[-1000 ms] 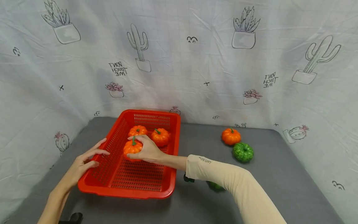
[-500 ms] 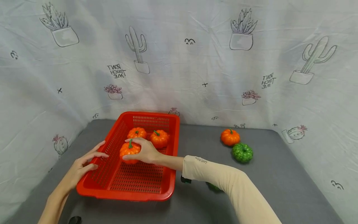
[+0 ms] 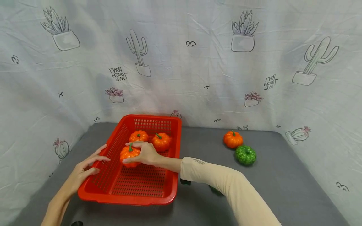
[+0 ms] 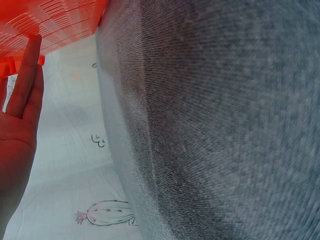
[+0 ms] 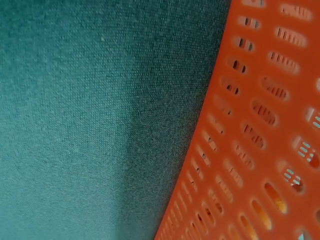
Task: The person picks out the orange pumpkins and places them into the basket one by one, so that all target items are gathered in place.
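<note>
A red plastic basket (image 3: 172, 191) with slotted walls stands on the left of the table. Along its left rim lies my left hand (image 3: 80, 172), thumb and index finger over the edge; in the left wrist view other fingers (image 4: 31, 75) reach straight up along the outer wall. Inside the basket my right hand (image 3: 148, 153) holds an orange pumpkin (image 3: 129, 155) with a green stem, thumb and fingers around its right side. Just behind it sit two more orange pumpkins, one left (image 3: 138, 136) and one right (image 3: 161, 142). The right wrist view shows only basket wall and cloth.
On the grey table (image 3: 271, 175) at the right, an orange pumpkin (image 3: 233, 139) sits beside a green pumpkin (image 3: 245, 155). Another green thing (image 3: 215, 190) is mostly hidden behind the right sleeve (image 3: 226, 182). A white curtain (image 3: 169, 69) printed with cacti hangs around the back and sides.
My right hand and its pumpkin have shifted slightly left inside the basket. My left hand stays at the rim. The whole head view has tilted up a little.
</note>
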{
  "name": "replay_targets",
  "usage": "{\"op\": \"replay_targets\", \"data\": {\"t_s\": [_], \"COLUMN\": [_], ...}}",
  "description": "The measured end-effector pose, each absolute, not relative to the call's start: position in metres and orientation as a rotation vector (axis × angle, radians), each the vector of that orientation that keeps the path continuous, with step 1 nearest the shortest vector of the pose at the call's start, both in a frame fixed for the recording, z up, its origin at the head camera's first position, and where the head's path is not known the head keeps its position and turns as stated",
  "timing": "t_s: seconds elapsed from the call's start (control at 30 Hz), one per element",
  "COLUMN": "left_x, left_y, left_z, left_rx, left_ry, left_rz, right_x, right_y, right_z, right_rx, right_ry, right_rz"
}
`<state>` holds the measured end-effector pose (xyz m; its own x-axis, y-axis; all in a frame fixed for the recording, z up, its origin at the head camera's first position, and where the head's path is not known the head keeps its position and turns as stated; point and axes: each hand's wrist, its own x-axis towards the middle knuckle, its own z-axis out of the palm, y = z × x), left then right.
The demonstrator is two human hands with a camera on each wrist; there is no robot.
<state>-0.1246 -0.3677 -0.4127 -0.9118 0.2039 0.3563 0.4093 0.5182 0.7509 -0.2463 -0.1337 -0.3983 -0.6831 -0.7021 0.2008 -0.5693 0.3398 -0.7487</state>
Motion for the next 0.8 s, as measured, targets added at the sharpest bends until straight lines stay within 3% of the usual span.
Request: {"op": "replay_targets", "data": {"t_s": [0.8], "left_x": [-0.1249], "left_y": [-0.3681], "left_z": [-0.4131], "left_rx": [-0.493], "left_ry": [-2.537], "left_rz": [-1.364], "right_x": [-0.2454], "right_y": [-0.1442], "right_z": [-0.406], "right_rx": [-0.884], "right_ry": [2.345], "right_rz": [-1.175]}}
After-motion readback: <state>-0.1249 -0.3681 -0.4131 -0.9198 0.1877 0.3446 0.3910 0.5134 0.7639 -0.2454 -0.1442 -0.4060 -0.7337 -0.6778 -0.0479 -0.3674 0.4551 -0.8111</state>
